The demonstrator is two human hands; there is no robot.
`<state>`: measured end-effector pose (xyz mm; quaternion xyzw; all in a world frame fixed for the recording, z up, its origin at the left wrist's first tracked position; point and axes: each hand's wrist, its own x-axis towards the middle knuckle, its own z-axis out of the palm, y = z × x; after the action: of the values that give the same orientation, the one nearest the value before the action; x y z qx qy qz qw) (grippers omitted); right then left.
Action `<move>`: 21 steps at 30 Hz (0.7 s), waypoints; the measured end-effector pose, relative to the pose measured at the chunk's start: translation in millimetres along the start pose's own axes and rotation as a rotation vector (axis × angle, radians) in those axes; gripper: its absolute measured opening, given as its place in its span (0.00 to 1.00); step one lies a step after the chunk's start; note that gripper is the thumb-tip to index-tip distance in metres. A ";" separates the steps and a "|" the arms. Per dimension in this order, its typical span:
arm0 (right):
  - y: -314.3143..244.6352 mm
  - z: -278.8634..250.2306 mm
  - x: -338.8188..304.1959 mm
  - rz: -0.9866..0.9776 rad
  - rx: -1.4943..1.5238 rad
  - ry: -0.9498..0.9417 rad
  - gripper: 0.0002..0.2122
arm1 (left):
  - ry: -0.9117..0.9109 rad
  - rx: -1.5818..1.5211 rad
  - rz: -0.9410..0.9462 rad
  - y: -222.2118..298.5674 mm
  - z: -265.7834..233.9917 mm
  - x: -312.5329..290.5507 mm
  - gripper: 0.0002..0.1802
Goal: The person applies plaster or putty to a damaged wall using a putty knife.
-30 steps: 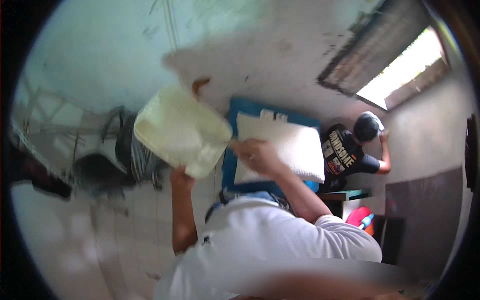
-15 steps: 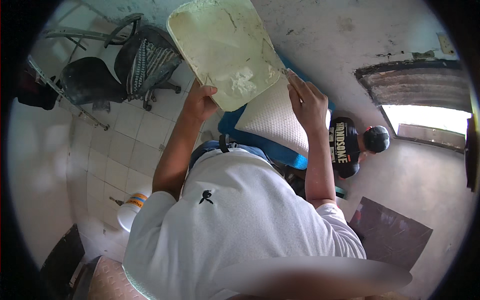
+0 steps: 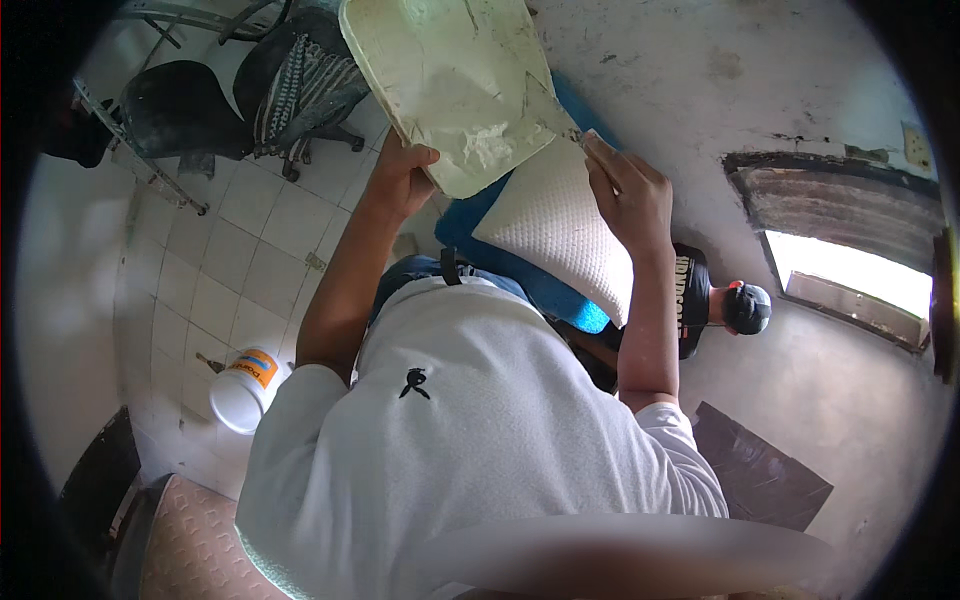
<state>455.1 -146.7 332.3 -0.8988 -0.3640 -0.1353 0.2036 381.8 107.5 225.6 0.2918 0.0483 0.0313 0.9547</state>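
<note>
My left hand grips the near left edge of a shallow cream-coloured rectangular tray, thumb over the rim. A patch of white paste lies in the tray's near right part, and the tray's far end runs out of the picture. My right hand is closed round the handle of a putty knife, fingers stretched along it. Its flat blade lies over the tray's right side, beside the paste; I cannot tell if it touches the tray.
A white textured pillow rests on blue bedding below the tray. A person in a black shirt is at the right, near a window opening. Black chairs and a white bucket stand left; a brown board leans lower right.
The putty knife's blade now shows flat over the tray's right side, where it was barely visible before. Tray and left hand sit slightly higher in the picture; the whole view has shifted a little.
</note>
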 end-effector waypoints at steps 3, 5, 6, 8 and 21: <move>3.7 11.5 -0.7 0.019 0.058 -0.104 0.10 | 0.014 0.005 -0.011 0.4 -5.0 1.8 0.49; 3.7 17.7 -1.2 0.051 0.165 -0.126 0.10 | -0.009 0.009 0.045 -0.9 -7.2 4.9 0.49; 0.0 20.9 0.1 0.088 0.269 -0.139 0.11 | -0.006 0.019 0.056 -1.9 -10.6 5.2 0.49; -12.7 21.7 5.1 0.156 0.269 -0.258 0.12 | 0.086 0.006 -0.010 -3.5 -22.2 2.6 0.47; -33.1 15.3 -11.2 -0.171 0.279 -0.157 0.11 | -0.030 -0.192 -0.070 -3.3 -23.7 -15.4 0.46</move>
<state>425.2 -124.7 323.3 -0.8354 -0.4692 -0.0296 0.2848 364.0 116.5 205.4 0.1975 0.0408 -0.0021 0.9794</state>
